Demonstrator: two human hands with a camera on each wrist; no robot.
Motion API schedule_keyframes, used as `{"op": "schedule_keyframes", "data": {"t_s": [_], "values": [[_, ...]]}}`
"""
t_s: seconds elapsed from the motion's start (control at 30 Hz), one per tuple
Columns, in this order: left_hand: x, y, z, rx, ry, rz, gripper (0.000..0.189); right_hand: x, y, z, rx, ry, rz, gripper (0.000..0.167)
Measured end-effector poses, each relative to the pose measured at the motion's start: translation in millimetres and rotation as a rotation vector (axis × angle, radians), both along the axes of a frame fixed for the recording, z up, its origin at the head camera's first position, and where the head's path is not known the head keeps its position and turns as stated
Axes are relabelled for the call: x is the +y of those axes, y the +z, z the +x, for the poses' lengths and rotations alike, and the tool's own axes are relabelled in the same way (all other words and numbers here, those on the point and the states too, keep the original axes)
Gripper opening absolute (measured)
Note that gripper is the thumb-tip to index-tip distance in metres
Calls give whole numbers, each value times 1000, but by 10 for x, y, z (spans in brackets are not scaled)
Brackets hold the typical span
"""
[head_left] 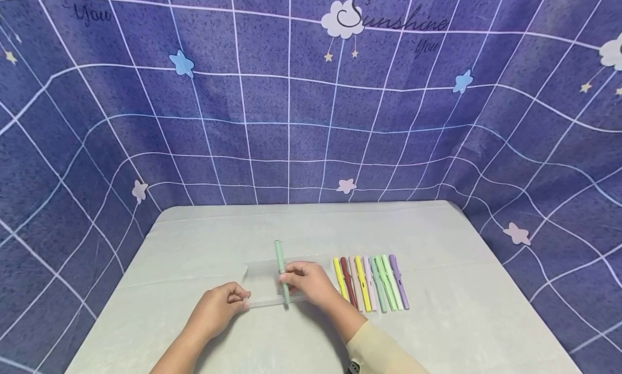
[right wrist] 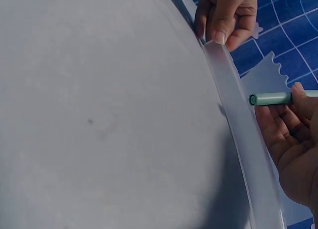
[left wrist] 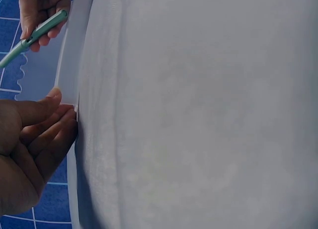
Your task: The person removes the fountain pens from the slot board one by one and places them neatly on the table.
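My left hand [head_left: 218, 307] pinches the near left corner of a clear plastic case [head_left: 264, 303] between thumb and fingers. In my right hand [head_left: 310, 283] is a green pen [head_left: 279, 251], gripped near its middle and held above the case. The left wrist view shows the left thumb [left wrist: 53, 96] on the case's long wall [left wrist: 73, 55]. Seen in the right wrist view, one end of the pen [right wrist: 271, 99] points over the case wall [right wrist: 238, 114]. A wavy-edged clear plastic flap [right wrist: 268, 72] shows behind that wall.
Right of the case lies a side-by-side row of pens, among them a dark red pen [head_left: 346, 274], a yellow pen [head_left: 362, 282] and a purple pen [head_left: 399, 282]. They lie on a table with a pale cloth [head_left: 461, 309]. A blue patterned curtain [head_left: 311, 142] surrounds its back and sides.
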State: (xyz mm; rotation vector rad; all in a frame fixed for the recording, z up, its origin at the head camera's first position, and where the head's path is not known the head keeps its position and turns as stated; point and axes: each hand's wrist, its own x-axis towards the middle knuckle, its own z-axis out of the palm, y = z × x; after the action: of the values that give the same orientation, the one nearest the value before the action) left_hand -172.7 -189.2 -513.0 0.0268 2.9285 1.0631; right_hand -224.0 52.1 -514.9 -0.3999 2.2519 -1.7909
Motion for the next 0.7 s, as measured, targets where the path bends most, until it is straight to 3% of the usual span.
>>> {"op": "schedule_keyframes", "data": {"t_s": [0.5, 0.7], "values": [[-5, -22, -8, -2, -4, 1, 13, 243, 9, -12, 12, -49, -22, 25], [-4, -21, -8, 0, -5, 7, 13, 322, 90, 44, 16, -62, -31, 22]]}}
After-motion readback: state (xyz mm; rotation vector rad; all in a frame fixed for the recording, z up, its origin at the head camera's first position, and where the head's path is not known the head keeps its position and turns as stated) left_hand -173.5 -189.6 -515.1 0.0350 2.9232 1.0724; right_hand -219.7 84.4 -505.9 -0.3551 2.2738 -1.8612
